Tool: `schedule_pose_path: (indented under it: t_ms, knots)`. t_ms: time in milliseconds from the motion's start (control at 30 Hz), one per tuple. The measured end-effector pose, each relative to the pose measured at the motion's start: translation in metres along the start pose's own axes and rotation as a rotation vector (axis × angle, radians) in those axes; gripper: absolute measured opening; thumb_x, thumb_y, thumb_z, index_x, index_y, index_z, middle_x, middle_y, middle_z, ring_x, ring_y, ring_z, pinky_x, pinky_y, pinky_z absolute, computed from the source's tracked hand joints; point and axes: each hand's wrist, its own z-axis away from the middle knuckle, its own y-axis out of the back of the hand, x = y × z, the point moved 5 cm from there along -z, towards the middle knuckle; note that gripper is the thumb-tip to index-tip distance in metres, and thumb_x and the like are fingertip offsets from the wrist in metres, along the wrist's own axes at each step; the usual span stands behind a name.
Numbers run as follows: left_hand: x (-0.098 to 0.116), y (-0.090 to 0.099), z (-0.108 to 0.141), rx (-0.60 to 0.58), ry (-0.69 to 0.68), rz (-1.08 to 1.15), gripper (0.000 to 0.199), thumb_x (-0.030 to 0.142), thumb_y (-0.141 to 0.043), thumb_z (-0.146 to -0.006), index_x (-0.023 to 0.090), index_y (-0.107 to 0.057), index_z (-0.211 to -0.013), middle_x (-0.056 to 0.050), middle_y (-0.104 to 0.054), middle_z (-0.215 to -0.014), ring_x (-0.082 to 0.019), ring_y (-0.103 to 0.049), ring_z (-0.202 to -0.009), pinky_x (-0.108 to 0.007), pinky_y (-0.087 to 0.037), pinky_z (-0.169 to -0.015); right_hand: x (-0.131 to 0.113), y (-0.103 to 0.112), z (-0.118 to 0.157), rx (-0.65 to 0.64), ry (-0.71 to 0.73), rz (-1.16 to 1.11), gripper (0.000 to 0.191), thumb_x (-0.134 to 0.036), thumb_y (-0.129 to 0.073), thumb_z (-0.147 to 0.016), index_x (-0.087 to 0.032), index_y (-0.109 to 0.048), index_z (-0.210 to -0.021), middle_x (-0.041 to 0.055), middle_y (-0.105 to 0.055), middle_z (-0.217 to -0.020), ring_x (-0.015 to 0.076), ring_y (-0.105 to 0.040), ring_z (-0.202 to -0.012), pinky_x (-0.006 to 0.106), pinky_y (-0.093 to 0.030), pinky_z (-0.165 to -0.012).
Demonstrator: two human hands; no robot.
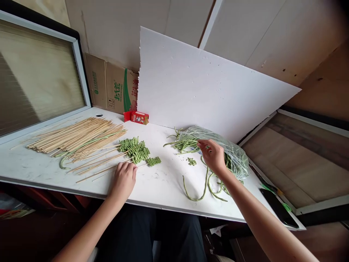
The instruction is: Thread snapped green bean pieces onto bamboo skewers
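Note:
My left hand [124, 177] is closed on a thin wooden skewer, whose far end carries a row of short green bean pieces [154, 161]. Just behind it lie more skewers loaded with bean pieces [135, 149]. My right hand [212, 154] is over the long green beans [188, 143] at the mouth of a clear plastic bag [237, 156]. Its thumb and fingertips are pinched together; what they hold, if anything, is too small to tell. Small bean bits [191, 161] lie left of that hand. Several long beans [195, 199] curl on the table in front.
A big pile of bare skewers [73, 134] covers the table's left, with a long bean across it. A red box [139, 117] and a cardboard carton [113, 85] stand behind. A white board [196, 83] leans at the back; a black phone [278, 206] lies at the right edge.

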Motion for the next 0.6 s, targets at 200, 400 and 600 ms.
schedule_pose_path:
  t_ms: [200,400,600]
  knots:
    - [0.004,0.005,0.001,-0.013,0.0,-0.154,0.021,0.03,-0.051,-0.106,0.02,-0.065,-0.094,-0.013,-0.07,-0.098,-0.033,-0.056,-0.096,-0.045,-0.044,-0.081,0.003,-0.007,0.011,-0.002,-0.024,-0.042,0.022,-0.041,-0.067,-0.101,-0.023,-0.08,-0.105,0.0087,-0.078,-0.093,0.0254,-0.07,-0.085,0.039,-0.06,-0.07]
    - [0.021,0.027,-0.008,0.094,-0.022,0.033,0.019,0.027,-0.054,-0.103,0.021,-0.065,-0.119,-0.013,-0.07,-0.119,-0.034,-0.061,-0.112,-0.049,-0.048,-0.097,-0.017,-0.013,0.015,-0.152,-0.004,-0.141,0.024,-0.047,-0.069,-0.1,-0.026,-0.08,-0.102,0.0088,-0.08,-0.098,0.0279,-0.068,-0.093,0.044,-0.059,-0.081]
    - [0.073,0.073,-0.027,0.126,-0.072,0.301,0.036,0.036,-0.06,-0.103,0.024,-0.06,-0.138,-0.013,-0.064,-0.133,-0.033,-0.06,-0.13,-0.047,-0.046,-0.113,-0.062,-0.029,0.023,-0.327,0.217,-0.274,0.015,-0.036,-0.071,-0.101,-0.028,-0.081,-0.107,0.0066,-0.08,-0.097,0.0283,-0.065,-0.098,0.048,-0.055,-0.09]
